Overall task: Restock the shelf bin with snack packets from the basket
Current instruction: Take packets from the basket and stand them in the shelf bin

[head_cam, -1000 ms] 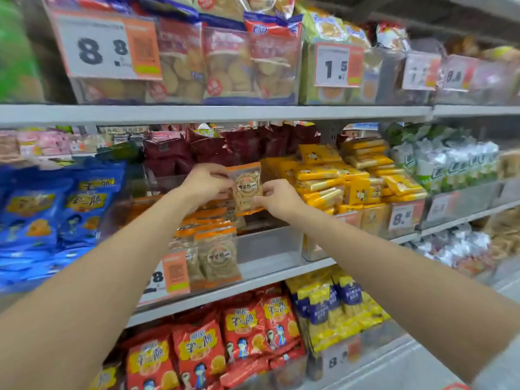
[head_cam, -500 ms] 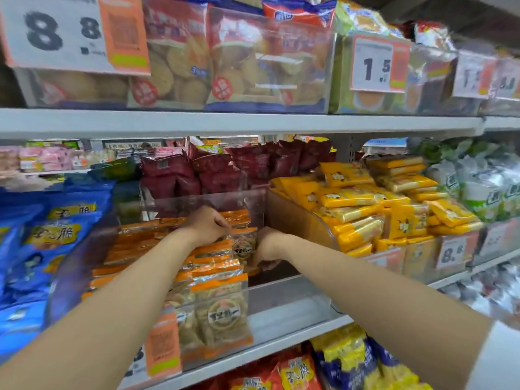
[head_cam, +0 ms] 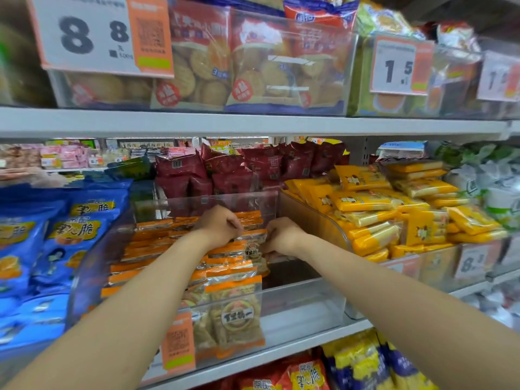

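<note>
A clear plastic shelf bin (head_cam: pixel 304 311) sits on the middle shelf, its left half filled with rows of orange-topped snack packets (head_cam: pixel 236 313). Both my hands reach deep into it. My left hand (head_cam: pixel 219 225) and my right hand (head_cam: pixel 281 235) pinch one orange-topped snack packet (head_cam: pixel 253 249) from either side, standing it upright at the back of a row. The bin's right half shows bare floor. The basket is out of view.
Blue snack bags (head_cam: pixel 56 240) fill the bin to the left, yellow packets (head_cam: pixel 394 212) the bin to the right, dark red bags (head_cam: pixel 233 170) lie behind. The upper shelf edge (head_cam: pixel 253 123) carries biscuit bins with price cards. More packets fill the shelf below.
The packet held up in front of the bin a second ago has gone down into it. Both hands moved forward and lower, and the view has closed in on the shelf.
</note>
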Tool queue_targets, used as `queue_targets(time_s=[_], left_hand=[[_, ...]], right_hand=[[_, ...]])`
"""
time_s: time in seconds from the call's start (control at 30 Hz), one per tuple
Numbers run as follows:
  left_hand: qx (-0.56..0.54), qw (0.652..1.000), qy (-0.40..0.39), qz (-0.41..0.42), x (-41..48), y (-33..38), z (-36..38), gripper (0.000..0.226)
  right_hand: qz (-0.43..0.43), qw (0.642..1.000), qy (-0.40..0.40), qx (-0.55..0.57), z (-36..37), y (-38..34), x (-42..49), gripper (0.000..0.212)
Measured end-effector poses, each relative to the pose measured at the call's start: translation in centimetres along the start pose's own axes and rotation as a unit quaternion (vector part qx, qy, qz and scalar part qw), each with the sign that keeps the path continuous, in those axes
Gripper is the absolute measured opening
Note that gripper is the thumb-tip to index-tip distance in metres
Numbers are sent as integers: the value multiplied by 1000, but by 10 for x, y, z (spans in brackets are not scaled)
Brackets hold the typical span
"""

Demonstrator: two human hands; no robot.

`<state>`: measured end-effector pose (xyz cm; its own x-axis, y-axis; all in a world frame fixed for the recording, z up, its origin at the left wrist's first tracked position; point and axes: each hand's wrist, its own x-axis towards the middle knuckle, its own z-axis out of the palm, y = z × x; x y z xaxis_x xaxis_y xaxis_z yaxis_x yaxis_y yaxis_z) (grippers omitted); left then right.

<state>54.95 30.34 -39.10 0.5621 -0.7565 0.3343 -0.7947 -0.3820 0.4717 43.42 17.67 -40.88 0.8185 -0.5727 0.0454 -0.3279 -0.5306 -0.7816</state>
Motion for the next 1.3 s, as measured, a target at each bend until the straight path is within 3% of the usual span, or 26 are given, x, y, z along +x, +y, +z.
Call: queue_targets(time_s=[0.07,0.27,0.37,0.5,0.6,0.7,0.93,1.07,1.3], left_hand=[[0,1000,7,6,0,0,-1,21],[-1,1000,-18,11,0,3,2,10],[-6,1000,-9,4,0,2,2,12],[-10,1000,-3,-3,0,1,3,10],[-8,1000,-2,-4,0,2,3,8],[-3,1000,0,-7,1,2,3,8],[-22,999,35,-16,3,1,3,13],[-10,999,32,-13,4,0,3,15],[-26,998,51,-13,-5,14,-7,16]], right_hand=[[-20,999,27,-19,1,-2,-1,27],[37,998,-54,26,2,2,-1,31],[42,997,-50,31,1,1,0,35],[-6,1000,-3,-16,-5,-3,-3,22],[-37,999,26,0,-8,-6,-6,27],[-33,999,23,-32,-7,-6,-8,46],[-36,998,47,-37,-9,-5,-4,48],[-34,997,43,-55,-8,-3,-1,63],[-97,989,100,-58,-8,-10,-11,44]])
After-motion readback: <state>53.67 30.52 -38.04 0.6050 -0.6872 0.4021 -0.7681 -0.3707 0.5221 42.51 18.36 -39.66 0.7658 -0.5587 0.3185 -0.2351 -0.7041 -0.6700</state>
